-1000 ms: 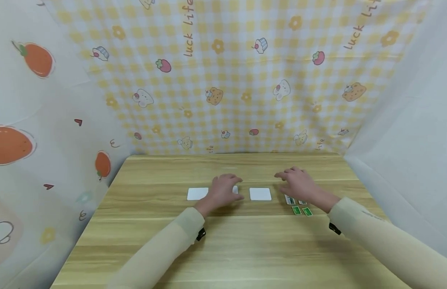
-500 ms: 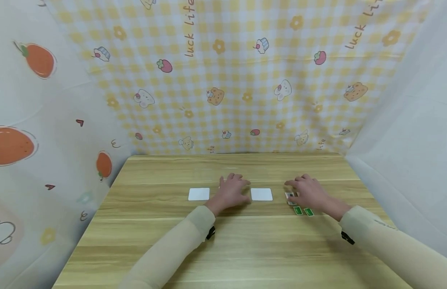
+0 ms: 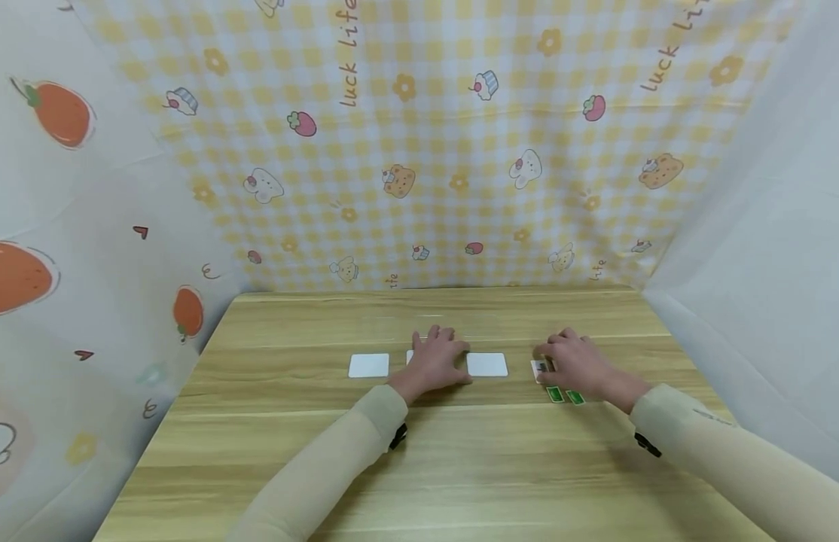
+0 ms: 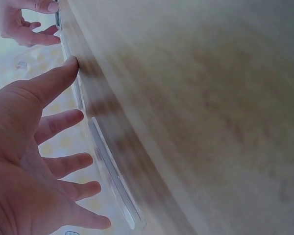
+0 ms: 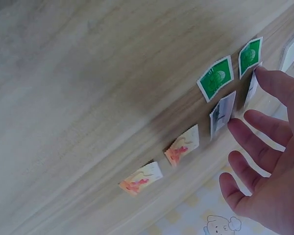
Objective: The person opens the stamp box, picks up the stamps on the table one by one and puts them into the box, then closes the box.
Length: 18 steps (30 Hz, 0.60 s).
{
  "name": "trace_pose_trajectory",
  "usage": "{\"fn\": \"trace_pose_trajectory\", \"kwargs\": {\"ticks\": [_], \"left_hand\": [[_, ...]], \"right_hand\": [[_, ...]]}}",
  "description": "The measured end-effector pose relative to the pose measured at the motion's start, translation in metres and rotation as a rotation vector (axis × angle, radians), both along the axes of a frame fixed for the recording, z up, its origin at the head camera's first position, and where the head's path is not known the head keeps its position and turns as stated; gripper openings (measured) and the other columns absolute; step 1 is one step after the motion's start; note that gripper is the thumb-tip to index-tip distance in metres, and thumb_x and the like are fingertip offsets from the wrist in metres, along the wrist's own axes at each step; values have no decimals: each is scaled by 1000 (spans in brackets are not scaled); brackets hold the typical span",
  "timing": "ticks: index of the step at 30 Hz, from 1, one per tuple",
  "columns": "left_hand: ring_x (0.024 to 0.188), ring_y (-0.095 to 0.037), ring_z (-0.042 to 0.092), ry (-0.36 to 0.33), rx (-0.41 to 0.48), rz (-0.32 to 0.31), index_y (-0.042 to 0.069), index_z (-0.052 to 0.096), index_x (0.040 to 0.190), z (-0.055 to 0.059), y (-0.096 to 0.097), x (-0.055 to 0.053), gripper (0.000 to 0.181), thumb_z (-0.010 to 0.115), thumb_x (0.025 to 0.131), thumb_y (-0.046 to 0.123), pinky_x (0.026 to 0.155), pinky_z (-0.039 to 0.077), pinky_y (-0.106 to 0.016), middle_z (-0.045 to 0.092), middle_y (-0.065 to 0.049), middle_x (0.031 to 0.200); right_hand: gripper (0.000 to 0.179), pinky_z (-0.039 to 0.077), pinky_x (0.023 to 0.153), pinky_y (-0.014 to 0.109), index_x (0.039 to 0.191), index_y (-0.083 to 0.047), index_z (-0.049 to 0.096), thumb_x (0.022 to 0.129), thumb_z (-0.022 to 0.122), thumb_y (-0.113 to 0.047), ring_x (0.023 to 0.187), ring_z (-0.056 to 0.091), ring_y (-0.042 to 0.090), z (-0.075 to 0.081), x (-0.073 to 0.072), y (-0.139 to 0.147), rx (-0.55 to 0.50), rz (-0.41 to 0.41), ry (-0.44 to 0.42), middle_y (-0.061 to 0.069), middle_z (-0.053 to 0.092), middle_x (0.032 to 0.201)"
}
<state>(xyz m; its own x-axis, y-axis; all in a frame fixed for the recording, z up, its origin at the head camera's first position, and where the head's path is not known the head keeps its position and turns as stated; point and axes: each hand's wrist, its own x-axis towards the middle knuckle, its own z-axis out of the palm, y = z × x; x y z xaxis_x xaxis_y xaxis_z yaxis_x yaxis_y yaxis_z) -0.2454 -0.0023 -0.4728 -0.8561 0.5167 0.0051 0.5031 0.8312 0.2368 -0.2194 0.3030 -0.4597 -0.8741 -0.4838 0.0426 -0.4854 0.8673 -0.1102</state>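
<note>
My left hand [image 3: 433,363] spreads its fingers over the middle white card [image 3: 410,356], which it mostly covers. Its thumb and index finger reach the left edge of the right white card [image 3: 487,364]. My right hand [image 3: 582,365] is low over small stamps at the right. Its thumb tip is right at a pale stamp [image 3: 537,369], and the index fingertip hovers just beyond that stamp's far side. In the right wrist view another pale stamp [image 5: 222,114] lies by the middle fingertip. Two green stamps [image 5: 215,78] lie on the near side.
Another white card [image 3: 368,366] lies left of my left hand. Two orange-and-cream stamps [image 5: 182,146] lie past the pale ones, hidden under my right hand in the head view. A patterned curtain [image 3: 406,150] hangs behind the wooden table [image 3: 419,467].
Both hands have moved to the right. The left now covers the middle card and reaches the right one; the right has come down over the stamps, its thumb at a pale one.
</note>
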Motion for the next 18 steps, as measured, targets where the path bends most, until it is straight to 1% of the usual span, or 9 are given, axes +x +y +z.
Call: {"fn": "trace_pose_trajectory", "kwargs": {"ticks": [4,8,14,18], "left_hand": [[141,-37,32,-9,-15,10,29,66,134,-2,2,-2,62,77,82,59,105,21,-76,45,-9,151],[139,-36,33,-12,-8,13,30,67,132,-3,3,-3,60,78,81,59,105,20,-76,46,-10,150],[139,-36,33,-28,2,16,30,68,131,-1,4,-3,58,79,81,57,105,19,-77,47,-10,149],[138,-37,34,-32,14,15,29,69,130,0,4,-2,57,80,81,55,104,19,-78,48,-10,148]], "right_hand": [[45,43,68,46,121,-14,73,84,82,-38,99,53,30,2,-1,-3,9,19,0,1,66,98],[45,43,67,46,120,-13,73,82,84,-34,97,53,29,3,-2,-5,9,14,-1,1,65,96],[43,39,62,41,116,-11,74,79,87,-28,83,48,24,6,-1,-9,-39,-14,-38,1,60,89],[40,38,61,36,113,-12,75,78,88,-26,79,46,20,5,0,-10,-79,-38,-48,0,58,89]]}}
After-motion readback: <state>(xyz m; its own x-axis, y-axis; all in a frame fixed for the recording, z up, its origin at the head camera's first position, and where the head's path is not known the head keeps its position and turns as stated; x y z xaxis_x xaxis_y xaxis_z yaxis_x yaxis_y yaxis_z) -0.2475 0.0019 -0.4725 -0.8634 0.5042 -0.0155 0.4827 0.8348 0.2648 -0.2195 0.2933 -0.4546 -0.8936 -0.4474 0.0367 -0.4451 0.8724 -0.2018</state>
